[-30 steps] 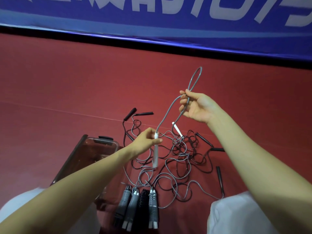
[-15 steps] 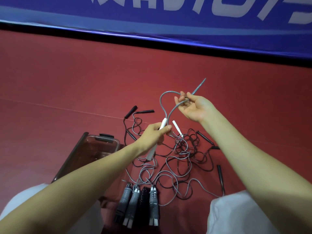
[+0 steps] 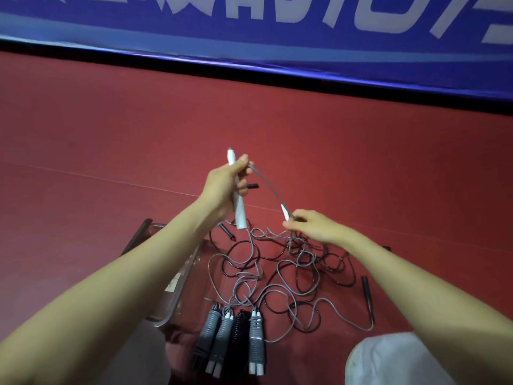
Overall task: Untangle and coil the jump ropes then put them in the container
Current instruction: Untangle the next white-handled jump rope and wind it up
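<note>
Left hand (image 3: 224, 187) is being used to grip a long white plastic handle (image 3: 238, 207); a second white handle (image 3: 285, 212) is being pinched by the right hand (image 3: 313, 227) at four o'clock. Thin grey cord (image 3: 268, 187) is best being lifted, not yanked, from the tangle of grey and black ropes (image 3: 294, 244) at six o'clock.

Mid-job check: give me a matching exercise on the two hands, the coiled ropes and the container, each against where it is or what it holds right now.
Things:
1. left hand
2. right hand
3. coiled ropes
4. container

Places or states:
A. side by side on the floor, nearest the person
B. grips the long white handle, raised
C. pinches the second white handle just above the tangle
D. clear, standing left of the tangle

Pairs: 1-B, 2-C, 3-A, 4-D.
</note>
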Tool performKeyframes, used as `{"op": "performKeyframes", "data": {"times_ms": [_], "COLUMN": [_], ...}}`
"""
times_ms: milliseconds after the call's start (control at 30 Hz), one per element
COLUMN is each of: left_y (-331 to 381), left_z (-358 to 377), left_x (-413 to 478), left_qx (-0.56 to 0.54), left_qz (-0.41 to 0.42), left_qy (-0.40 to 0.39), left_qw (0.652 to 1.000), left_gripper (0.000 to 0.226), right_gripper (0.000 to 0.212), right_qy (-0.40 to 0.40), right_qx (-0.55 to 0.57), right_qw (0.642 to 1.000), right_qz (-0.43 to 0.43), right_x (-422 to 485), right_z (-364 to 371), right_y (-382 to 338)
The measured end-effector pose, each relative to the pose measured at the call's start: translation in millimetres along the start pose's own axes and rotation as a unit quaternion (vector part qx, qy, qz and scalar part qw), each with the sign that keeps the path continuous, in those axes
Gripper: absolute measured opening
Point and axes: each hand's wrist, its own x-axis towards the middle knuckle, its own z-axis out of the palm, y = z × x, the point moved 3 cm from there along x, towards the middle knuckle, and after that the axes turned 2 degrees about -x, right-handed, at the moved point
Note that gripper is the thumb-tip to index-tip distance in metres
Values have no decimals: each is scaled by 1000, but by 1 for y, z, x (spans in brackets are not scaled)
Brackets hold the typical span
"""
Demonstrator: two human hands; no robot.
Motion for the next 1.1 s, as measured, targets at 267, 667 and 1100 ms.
{"op": "performKeyframes", "data": {"times_ms": [267,667,1100], "left_y": [-39,-58,9], "left_z": [-19,27,40], "left_x": [0,-27,-17], "left_qx": [132,364,57], "left_qz": [-93,97,108], "left_qy": [111,-68,-59], "left_qw": [981,924,991], "left_gripper": [16,10,2], "right_gripper": [9,10,13], "right_qy": [261,212,39], "right_qx": [-14,393,-4], "right_qw": [953,891,999], "right_qz": [-151,-75,-24], "right_x": [-23,-21,-1], "right_z": [-75,-73,-21], "right_y": [-42,-70,-28]}}
